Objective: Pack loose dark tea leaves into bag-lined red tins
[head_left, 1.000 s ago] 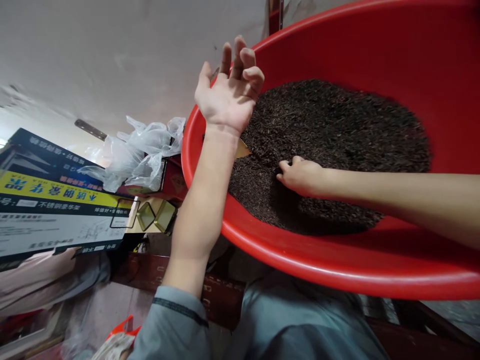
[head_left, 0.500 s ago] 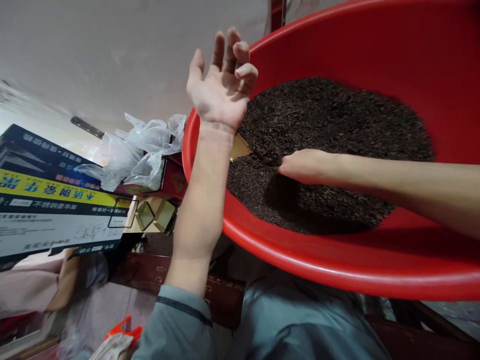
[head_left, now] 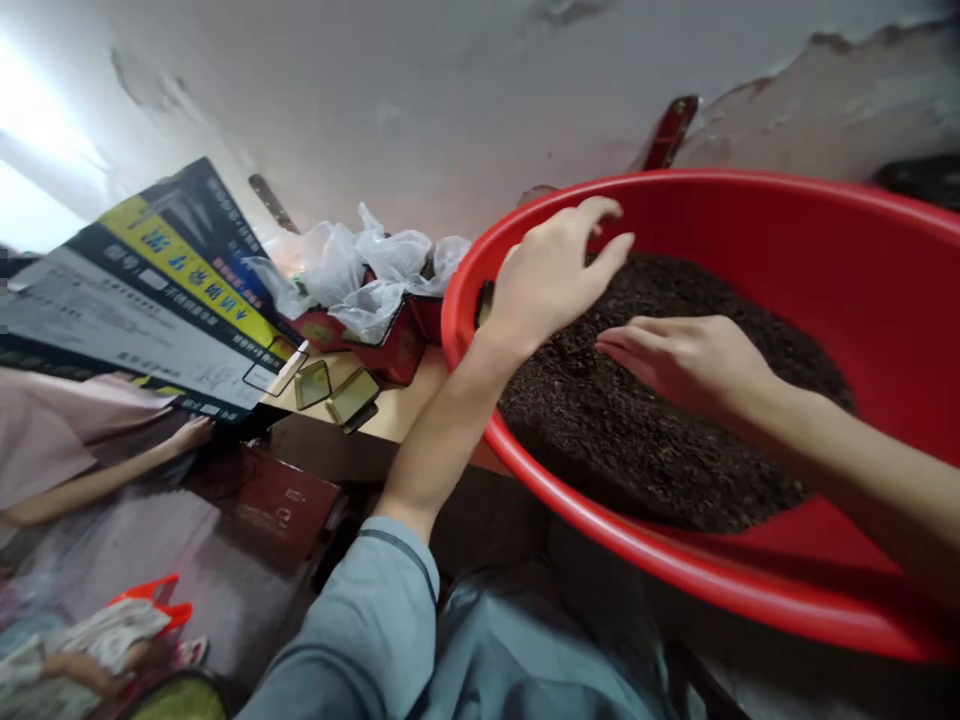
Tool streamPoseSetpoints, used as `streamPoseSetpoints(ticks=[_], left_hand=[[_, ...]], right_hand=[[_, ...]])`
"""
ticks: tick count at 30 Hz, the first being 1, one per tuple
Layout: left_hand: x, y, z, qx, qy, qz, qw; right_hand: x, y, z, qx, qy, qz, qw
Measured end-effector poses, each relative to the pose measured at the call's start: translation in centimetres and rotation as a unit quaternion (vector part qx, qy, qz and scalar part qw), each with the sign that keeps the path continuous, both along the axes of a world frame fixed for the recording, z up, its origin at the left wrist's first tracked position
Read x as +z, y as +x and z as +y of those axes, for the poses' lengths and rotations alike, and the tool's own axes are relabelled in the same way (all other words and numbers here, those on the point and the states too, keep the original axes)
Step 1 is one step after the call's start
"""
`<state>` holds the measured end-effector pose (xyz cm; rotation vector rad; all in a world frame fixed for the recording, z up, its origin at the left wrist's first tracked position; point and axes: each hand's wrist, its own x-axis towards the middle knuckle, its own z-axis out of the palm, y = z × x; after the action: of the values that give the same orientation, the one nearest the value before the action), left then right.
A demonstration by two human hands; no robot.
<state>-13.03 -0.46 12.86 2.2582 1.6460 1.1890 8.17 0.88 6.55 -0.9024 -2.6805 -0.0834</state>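
Observation:
A large red basin holds a heap of dark, dry, leaf-like shreds. My left hand is over the basin's left part, palm down, thumb and fingers apart, with nothing in it. My right hand is just above the heap, to the right of my left hand, its fingers pressed together; what it holds, if anything, is hidden. A small tin shows partly at the basin's left inner wall, beside my left wrist.
Gold-coloured lids lie on a wooden surface left of the basin. Behind them are red boxes under clear plastic bags. A large printed carton stands further left, near a person's arm.
My left hand has turned from palm up to palm down and moved right, over the basin. My right hand has lifted from the heap. The camera view has shifted.

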Motion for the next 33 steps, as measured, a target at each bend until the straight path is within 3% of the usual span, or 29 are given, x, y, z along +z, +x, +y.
streamPoseSetpoints(ticks=[2, 4, 7, 9, 11, 14, 17, 20, 23, 25, 28, 30, 33], left_hand=[[-1.6, -4.9, -3.3, 0.117, 0.052, -0.018, 0.992], [-4.7, -10.7, -5.8, 0.257, 0.079, -0.048, 0.962], [-9.8, -18.1, -7.3, 0.402, 0.029, -0.090, 0.911], [-11.9, -20.6, -7.0, 0.448, -0.041, -0.126, 0.884], [-12.3, -21.3, -6.5, 0.448, -0.071, -0.148, 0.879], [-10.1, -20.4, -7.5, 0.412, -0.048, -0.168, 0.894], [-5.6, -18.2, -11.5, 0.391, 0.021, -0.132, 0.911], [0.1, -14.4, -16.3, 0.329, 0.094, -0.018, 0.939], [5.2, -10.0, -18.1, 0.210, 0.119, 0.027, 0.970], [7.3, -7.3, -16.6, 0.145, 0.128, 0.023, 0.981], [8.2, -3.3, -10.4, 0.043, 0.100, -0.017, 0.994], [7.4, -0.3, -5.2, -0.070, 0.087, -0.026, 0.993], [4.2, 3.7, 1.4, -0.212, 0.033, -0.009, 0.977]], right_hand=[[0.5, -0.7, -0.9, 0.024, 0.017, 0.007, 1.000], [1.3, -2.7, -1.8, 0.077, 0.025, 0.013, 0.997], [2.6, -8.3, -2.4, 0.166, 0.048, 0.008, 0.985], [3.3, -13.3, -2.3, 0.211, 0.082, -0.005, 0.974], [3.7, -18.2, -2.0, 0.221, 0.101, -0.012, 0.970], [4.3, -23.1, -1.6, 0.193, 0.092, 0.001, 0.977], [5.8, -23.3, -1.9, 0.189, 0.067, 0.045, 0.979], [8.8, -19.0, -3.3, 0.162, 0.059, 0.130, 0.976], [12.4, -12.4, -5.0, 0.074, 0.091, 0.227, 0.967], [14.2, -7.9, -5.9, 0.012, 0.112, 0.259, 0.959], [15.3, -2.4, -5.9, -0.030, 0.133, 0.294, 0.946], [14.7, 0.6, -4.7, -0.035, 0.127, 0.294, 0.947], [11.9, 3.7, -1.3, -0.071, 0.058, 0.242, 0.966]])
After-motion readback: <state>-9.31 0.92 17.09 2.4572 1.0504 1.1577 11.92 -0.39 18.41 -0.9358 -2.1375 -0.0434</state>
